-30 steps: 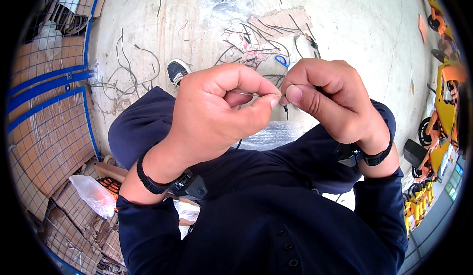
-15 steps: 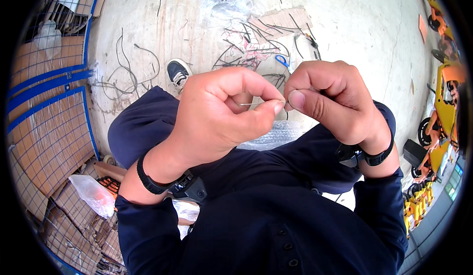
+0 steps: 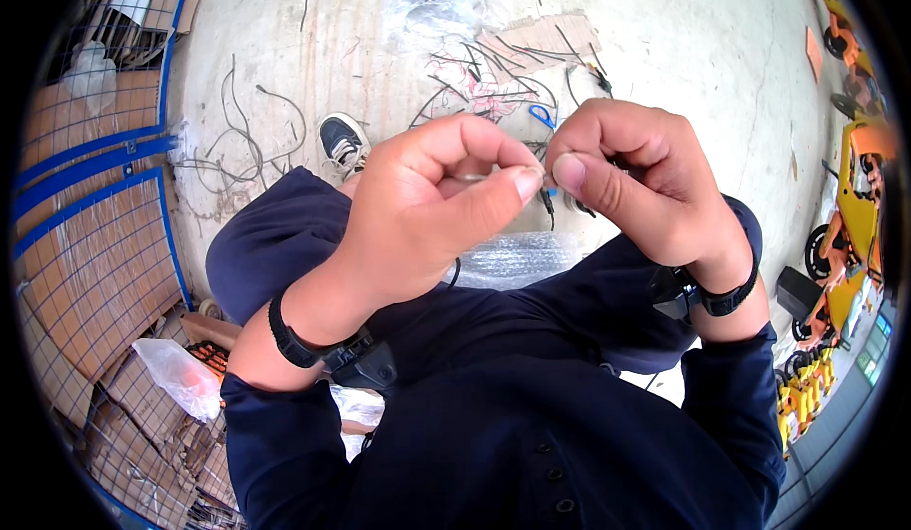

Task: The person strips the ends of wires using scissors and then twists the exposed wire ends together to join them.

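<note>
My left hand point(image 3: 427, 198) is closed in a pinch, thumb against forefinger, on a thin wire that barely shows between the fingertips. My right hand point(image 3: 636, 184) pinches at the same spot, its thumb tip close to the left one; the bit of wire in it is mostly covered by the fingers. Just below the fingertips a short black cable end point(image 3: 548, 209) shows, and a dark cable curve point(image 3: 455, 272) peeks out under my left hand. Both hands are raised above my lap, between the knees.
On the floor ahead lie black cable pieces point(image 3: 517, 55), a cardboard sheet point(image 3: 550, 37), blue-handled scissors point(image 3: 542, 115) and clear plastic point(image 3: 441, 3). Bubble wrap point(image 3: 517, 260) lies between my legs. A blue mesh cage point(image 3: 95, 150) stands left; yellow-orange wheeled machines point(image 3: 859, 198) line the right.
Both hands have shifted slightly upward, the fingertips still together. The pale wire end beside my left fingertips shows less now, and the black cable below them has come into sight.
</note>
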`<state>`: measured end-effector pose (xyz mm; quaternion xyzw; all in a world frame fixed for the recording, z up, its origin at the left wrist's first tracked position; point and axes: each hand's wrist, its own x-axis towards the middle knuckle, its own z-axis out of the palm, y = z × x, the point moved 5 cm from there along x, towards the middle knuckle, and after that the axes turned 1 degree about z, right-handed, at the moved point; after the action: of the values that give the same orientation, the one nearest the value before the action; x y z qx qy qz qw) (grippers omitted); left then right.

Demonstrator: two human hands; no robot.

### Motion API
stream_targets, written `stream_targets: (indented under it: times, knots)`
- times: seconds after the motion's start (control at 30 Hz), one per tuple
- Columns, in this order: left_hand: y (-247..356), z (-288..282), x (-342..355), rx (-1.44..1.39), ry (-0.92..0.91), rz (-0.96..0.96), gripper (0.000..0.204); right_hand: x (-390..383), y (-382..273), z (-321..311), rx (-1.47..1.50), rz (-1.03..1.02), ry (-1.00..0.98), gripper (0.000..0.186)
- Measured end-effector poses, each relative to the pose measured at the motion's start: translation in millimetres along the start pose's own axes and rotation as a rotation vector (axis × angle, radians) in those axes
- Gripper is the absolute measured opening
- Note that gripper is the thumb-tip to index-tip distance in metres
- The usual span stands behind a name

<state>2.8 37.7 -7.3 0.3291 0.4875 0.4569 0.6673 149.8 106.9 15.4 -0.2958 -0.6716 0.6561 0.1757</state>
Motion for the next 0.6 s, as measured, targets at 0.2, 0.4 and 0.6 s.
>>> stream_targets:
  times: [0.2,0.4,0.6]
  knots:
    - [-3,-1,7,-0.022,-0.011,0.04,0.016,9,-10,-3,-0.495,-0.497,0.263,0.008]
    - [-3,-4,7,-0.071,0.057,0.032,0.016,1,-16,0,-0.693,-0.689,0.282,0.021]
    - [0,-6,6,-0.014,0.128,0.046,0.016,4,-15,6,-0.754,-0.851,0.394,0.024]
